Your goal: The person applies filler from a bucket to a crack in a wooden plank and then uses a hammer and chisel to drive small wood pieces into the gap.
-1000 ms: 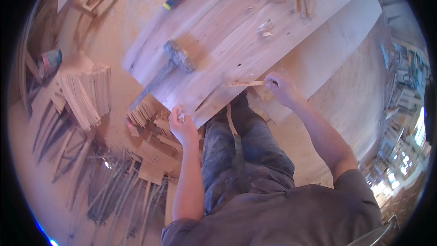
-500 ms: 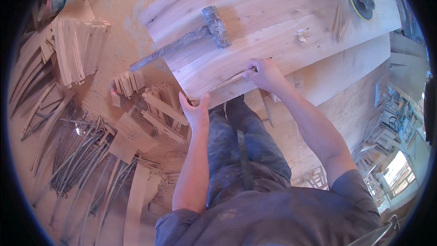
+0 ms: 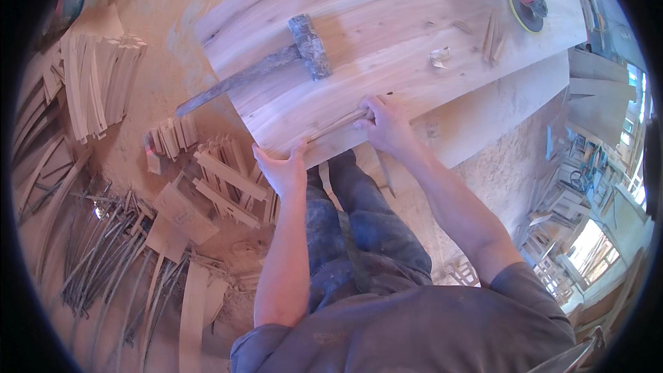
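Note:
A pale wooden panel (image 3: 387, 48) lies before me, and both hands are at its near left part. My right hand (image 3: 385, 126) is closed, its thumb and fingers pinching the right end of a thin wooden strip (image 3: 335, 125) that lies along the panel's near edge. At the panel's near left corner is my left hand (image 3: 284, 171), thumb and index finger spread apart. Its thumb tip rests by the strip's left end; the other fingers are partly hidden. Beyond the hands, a worn mallet (image 3: 311, 47) lies on the panel, its handle jutting past the left edge.
A red power sander (image 3: 526, 1) with a round pad rests at the panel's far right. Thin offcuts (image 3: 492, 38) and a curled shaving (image 3: 439, 57) lie nearby. Stacked wood pieces (image 3: 103, 83) and a heap of thin rods (image 3: 110, 249) cover the floor at left.
The whole view has shifted, so the panel and tools appear farther left. My right hand has turned slightly and still pinches the strip, which now lies closer along the edge.

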Tool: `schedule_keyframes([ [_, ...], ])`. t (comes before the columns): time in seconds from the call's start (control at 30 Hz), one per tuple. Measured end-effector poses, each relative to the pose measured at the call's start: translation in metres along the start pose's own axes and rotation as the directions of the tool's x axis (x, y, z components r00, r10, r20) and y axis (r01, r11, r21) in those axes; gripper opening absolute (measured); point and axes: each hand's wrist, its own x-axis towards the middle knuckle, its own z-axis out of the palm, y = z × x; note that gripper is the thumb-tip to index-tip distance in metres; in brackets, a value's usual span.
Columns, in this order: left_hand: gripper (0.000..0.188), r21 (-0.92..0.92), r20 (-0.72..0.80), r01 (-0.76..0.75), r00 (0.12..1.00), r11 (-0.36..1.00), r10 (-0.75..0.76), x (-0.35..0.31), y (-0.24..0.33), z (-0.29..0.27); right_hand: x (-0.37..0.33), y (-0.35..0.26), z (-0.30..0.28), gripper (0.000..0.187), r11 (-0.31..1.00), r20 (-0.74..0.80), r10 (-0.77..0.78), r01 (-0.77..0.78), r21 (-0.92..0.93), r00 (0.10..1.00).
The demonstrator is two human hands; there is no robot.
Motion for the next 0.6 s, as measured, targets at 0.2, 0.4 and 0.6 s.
schedule_keyframes([
  [0.2,0.105,0.105,-0.075,-0.117,0.989,0.988,0.125,-0.008,-0.003,0.002,0.000,0.012,0.003,0.018,0.945,-0.062,-0.310,0.300,-0.133,0.949],
  [0.4,0.069,0.208,0.214,-0.809,0.587,0.551,0.781,-0.073,0.004,0.029,-0.026,0.005,-0.045,0.017,0.773,0.176,-0.347,0.387,-0.503,0.921],
  [0.6,0.061,0.175,0.381,-0.852,0.520,0.493,0.764,-0.105,0.004,0.053,-0.072,-0.017,-0.043,0.015,0.988,0.345,0.055,-0.001,-0.154,0.937],
])
